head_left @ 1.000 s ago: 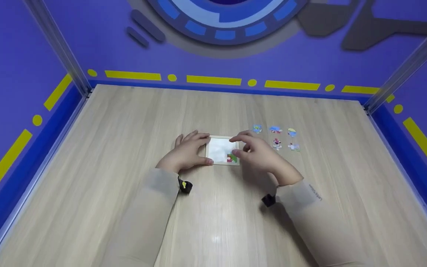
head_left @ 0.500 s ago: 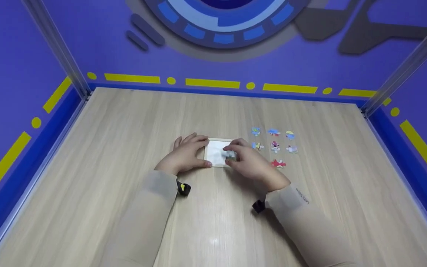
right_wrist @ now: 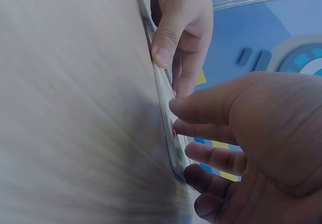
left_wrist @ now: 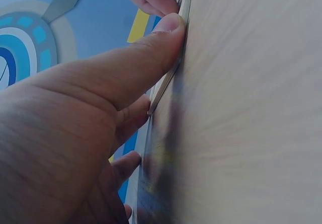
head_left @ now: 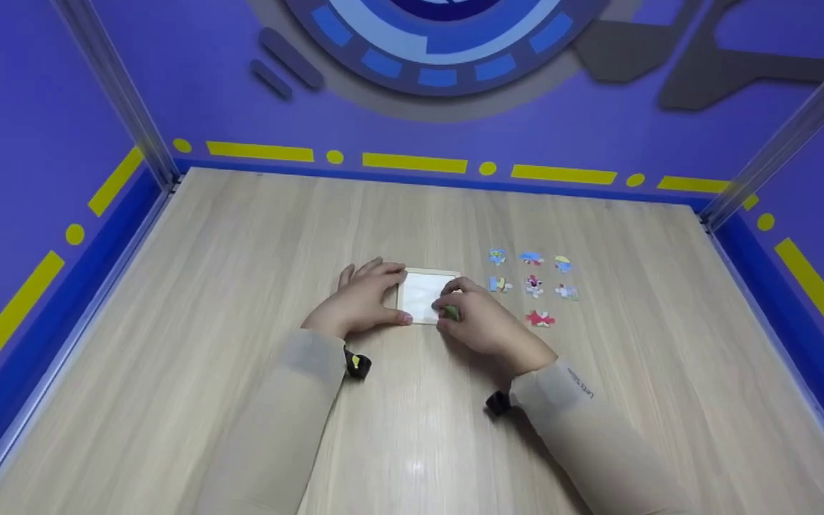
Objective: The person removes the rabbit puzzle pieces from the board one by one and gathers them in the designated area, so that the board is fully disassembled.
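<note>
A small square puzzle frame with a white inside lies flat on the table. My left hand holds it at the left side, thumb at the near corner and fingers at the far one; the left wrist view shows the thumb pressed on its edge. My right hand is over the near right corner. Its thumb and index finger come close together at a puzzle piece, whose red bit shows in the right wrist view. Green puzzle colour shows between its fingers; the rest is hidden.
Several loose puzzle pieces lie in rows to the right of the frame, among them a red piece nearest me and a blue one at the back. Purple walls with yellow marks enclose the wooden table.
My right hand has moved left and a little nearer, covering the frame's near right corner and uncovering pieces at the right. Its thumb and index finger have drawn closer. My left hand stays at the frame.
</note>
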{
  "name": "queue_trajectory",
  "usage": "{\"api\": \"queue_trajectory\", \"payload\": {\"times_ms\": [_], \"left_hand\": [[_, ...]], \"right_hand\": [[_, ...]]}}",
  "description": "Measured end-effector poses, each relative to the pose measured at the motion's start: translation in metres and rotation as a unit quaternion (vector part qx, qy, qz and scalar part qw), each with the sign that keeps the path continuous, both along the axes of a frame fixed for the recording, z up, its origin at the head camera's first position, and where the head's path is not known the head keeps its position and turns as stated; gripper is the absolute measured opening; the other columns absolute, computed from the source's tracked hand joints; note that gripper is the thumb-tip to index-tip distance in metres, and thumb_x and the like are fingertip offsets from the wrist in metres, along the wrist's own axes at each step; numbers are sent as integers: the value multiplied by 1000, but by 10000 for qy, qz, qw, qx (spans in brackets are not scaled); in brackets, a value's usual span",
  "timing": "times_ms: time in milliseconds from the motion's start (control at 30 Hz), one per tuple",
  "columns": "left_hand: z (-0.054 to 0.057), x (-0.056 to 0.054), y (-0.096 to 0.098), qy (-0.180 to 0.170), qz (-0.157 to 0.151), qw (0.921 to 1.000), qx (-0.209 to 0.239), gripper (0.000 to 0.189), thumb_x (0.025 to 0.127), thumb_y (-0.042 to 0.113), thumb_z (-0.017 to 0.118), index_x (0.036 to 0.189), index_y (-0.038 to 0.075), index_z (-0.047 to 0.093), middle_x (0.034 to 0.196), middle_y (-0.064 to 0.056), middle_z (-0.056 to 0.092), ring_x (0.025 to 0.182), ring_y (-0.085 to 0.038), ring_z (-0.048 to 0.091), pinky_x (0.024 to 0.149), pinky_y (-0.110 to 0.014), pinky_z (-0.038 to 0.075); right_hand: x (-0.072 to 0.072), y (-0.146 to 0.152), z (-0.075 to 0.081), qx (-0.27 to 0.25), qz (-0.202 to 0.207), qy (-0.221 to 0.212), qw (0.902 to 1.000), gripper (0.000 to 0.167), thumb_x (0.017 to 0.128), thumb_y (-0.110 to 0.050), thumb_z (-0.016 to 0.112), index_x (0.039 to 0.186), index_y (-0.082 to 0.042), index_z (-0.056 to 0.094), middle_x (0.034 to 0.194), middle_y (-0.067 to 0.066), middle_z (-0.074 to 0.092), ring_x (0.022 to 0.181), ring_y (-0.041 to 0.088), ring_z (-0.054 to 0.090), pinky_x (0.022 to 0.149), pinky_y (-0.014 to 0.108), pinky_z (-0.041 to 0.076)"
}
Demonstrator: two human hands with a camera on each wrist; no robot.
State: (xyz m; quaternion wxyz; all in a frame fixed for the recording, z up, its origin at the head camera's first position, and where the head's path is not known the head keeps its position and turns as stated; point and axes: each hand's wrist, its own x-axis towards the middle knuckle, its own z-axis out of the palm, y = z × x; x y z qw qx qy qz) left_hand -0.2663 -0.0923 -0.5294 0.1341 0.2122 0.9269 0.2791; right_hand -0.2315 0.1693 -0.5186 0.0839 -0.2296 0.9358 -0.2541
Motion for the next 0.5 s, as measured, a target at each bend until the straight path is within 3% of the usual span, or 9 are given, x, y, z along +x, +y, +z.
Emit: {"api": "queue_trajectory", "payload": {"times_ms": [200, 500], "left_hand": [[1, 1, 0, -5, 4, 10000, -32, 94, 96, 52, 89, 172, 13, 50, 185, -1, 40, 179, -35, 16, 143, -70, -2], [1, 1, 1, -54, 45, 10000, -23, 95, 95, 52, 89, 172, 14, 50, 185, 0, 39, 180, -34, 15, 144, -69, -3]], "right_hand": [[-1, 0, -2, -32, -131, -48, 9999, 28, 102, -9, 80, 130, -5, 81, 147, 19, 64, 135, 38, 67, 121, 56, 56], [-3, 4, -2, -117, -256, -55, 9996, 28, 100, -12, 83, 127, -6, 81, 146, 17, 63, 126, 35, 68, 114, 53, 58]]}}
